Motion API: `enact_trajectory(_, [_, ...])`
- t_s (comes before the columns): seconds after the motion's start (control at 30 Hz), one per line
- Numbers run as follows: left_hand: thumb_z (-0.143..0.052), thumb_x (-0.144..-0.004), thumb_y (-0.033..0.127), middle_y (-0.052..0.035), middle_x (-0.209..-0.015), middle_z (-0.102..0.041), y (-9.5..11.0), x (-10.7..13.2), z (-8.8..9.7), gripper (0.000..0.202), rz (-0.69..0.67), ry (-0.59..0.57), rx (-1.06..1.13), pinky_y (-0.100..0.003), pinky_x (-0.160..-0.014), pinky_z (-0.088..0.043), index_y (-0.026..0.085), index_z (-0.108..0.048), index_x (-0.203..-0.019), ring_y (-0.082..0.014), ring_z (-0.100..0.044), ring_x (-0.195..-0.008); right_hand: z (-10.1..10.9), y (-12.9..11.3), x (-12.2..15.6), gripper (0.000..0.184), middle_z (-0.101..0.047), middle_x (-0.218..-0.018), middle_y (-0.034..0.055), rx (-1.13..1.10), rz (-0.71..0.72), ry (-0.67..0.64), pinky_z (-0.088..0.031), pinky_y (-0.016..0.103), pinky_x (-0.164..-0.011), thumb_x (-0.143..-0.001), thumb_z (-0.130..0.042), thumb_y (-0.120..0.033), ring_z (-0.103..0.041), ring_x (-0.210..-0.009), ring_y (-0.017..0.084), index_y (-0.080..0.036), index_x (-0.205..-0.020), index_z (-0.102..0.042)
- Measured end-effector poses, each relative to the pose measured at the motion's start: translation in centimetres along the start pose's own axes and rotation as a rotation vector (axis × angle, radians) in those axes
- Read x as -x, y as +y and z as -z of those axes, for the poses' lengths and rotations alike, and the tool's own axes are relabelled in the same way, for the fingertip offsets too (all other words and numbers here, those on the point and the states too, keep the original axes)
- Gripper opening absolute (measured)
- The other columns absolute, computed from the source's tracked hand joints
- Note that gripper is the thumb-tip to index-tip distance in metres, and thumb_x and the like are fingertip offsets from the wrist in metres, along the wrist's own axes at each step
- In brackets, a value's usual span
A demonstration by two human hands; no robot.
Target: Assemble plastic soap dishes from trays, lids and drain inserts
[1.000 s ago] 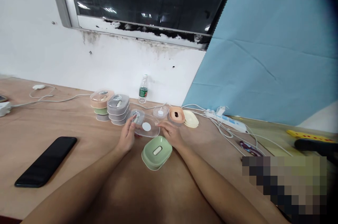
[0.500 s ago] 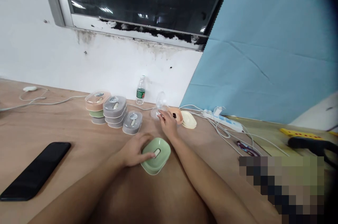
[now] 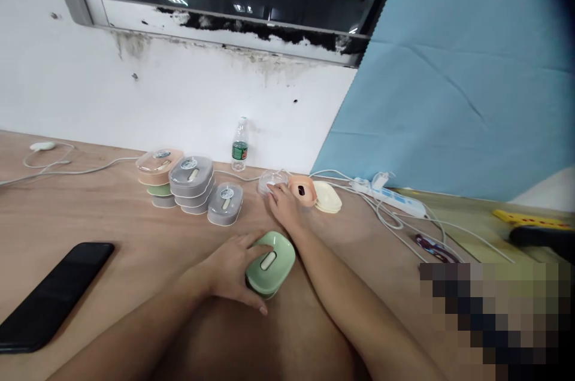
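Note:
A green oval box with a cream oblong piece in its top stands in front of me. My left hand is at its left side, fingers spread; the index fingertip rests on the top near the cream piece, and the thumb sticks out apart from the near side. Farther off, my right hand has its fingertips closed on the near edge of a clear plastic lid, which lies flat. Right beside that hand are an orange lid with a dark slot and several stacked cream lids.
Stacked boxes, peach and grey, and a single grey box stand left of centre. A water bottle is by the wall. A black phone lies left; a power strip with cables lies right.
The clear lid, tilted upright before, now lies flat under my right fingertips. My left thumb has come off the green box's top, and the index finger has moved onto it. The view has shifted slightly.

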State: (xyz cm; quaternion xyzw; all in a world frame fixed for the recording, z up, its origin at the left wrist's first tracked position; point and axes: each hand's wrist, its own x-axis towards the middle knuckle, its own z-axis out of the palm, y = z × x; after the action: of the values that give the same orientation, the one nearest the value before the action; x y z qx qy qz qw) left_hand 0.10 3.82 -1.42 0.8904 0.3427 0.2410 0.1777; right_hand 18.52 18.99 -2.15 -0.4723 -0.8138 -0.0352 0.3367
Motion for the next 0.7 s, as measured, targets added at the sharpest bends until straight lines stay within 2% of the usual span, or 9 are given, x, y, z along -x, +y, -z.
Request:
enact_trajectory(0.13, [-0.071, -0.064, 0.065, -0.0167, -0.149, -0.035, -0.2, 0.1, -0.2, 0.085, 0.015, 0.003, -0.009, -0.049, -0.105, -0.038, 0.022, -0.049, -0.134, -0.0352, -0.044, -0.13, 0.4, 0.1, 0.8, 0.029, -0.063, -0.107, 0.0084, -0.123, 0.06, 0.15, -0.048, 0.032, -0.088, -0.092, -0.047, -0.026, -0.059, -0.1, 0.021, -0.021, -0.114, -0.065])
enact_trajectory(0.27, [-0.068, -0.071, 0.06, -0.0137, -0.148, -0.037, -0.2, 0.4, 0.5, 0.072, 0.062, 0.081, -0.015, -0.046, -0.109, -0.036, 0.023, -0.053, -0.131, -0.0322, -0.041, -0.133, 1.8, 0.3, 2.4, 0.023, -0.064, -0.097, 0.0077, -0.287, 0.122, 0.232, -0.05, 0.033, -0.084, -0.091, -0.048, -0.023, -0.06, -0.093, 0.02, -0.02, -0.104, -0.067])
enact_trajectory(0.43, [-0.06, -0.082, 0.052, -0.0122, -0.143, -0.043, -0.1, 0.6, 1.2, 0.059, 0.141, 0.238, 0.053, -0.042, -0.107, -0.039, 0.022, -0.051, -0.132, -0.0272, -0.045, -0.129, 4.0, 0.3, 5.0, 0.024, -0.065, -0.101, 0.007, -0.384, 0.07, 0.206, -0.051, 0.034, -0.08, -0.091, -0.047, -0.02, -0.061, -0.091, 0.02, -0.022, -0.108, -0.064])
enact_trajectory(0.53, [-0.055, -0.087, 0.047, -0.0114, -0.139, -0.048, -0.3, 0.6, 1.3, 0.052, 0.112, 0.281, 0.12, -0.04, -0.106, -0.039, 0.021, -0.052, -0.132, -0.0254, -0.048, -0.127, 4.5, -0.2, 6.1, 0.03, -0.065, -0.108, 0.0073, -0.381, 0.05, 0.153, -0.051, 0.031, -0.068, -0.087, -0.05, -0.017, -0.061, -0.075, 0.016, -0.023, -0.115, -0.061])
enact_trajectory(0.6, [-0.051, -0.089, 0.046, -0.0106, -0.138, -0.05, -0.4, 0.6, 1.2, 0.05, 0.077, 0.293, 0.164, -0.04, -0.106, -0.039, 0.022, -0.052, -0.133, -0.025, -0.049, -0.126, 4.4, -0.7, 6.5, 0.035, -0.067, -0.105, 0.006, -0.397, 0.054, 0.113, -0.051, 0.029, -0.063, -0.083, -0.053, -0.016, -0.059, -0.066, 0.014, -0.023, -0.116, -0.06])
enact_trajectory(0.7, [-0.048, -0.09, 0.052, -0.0111, -0.135, -0.053, -0.7, 0.7, 1.2, 0.052, 0.038, 0.328, 0.22, -0.04, -0.105, -0.039, 0.022, -0.055, -0.132, -0.0255, -0.051, -0.123, 3.9, -1.3, 6.7, 0.036, -0.069, -0.091, 0.0037, -0.452, 0.016, 0.097, -0.049, 0.027, -0.06, -0.077, -0.058, -0.018, -0.058, -0.064, 0.014, -0.021, -0.112, -0.062])
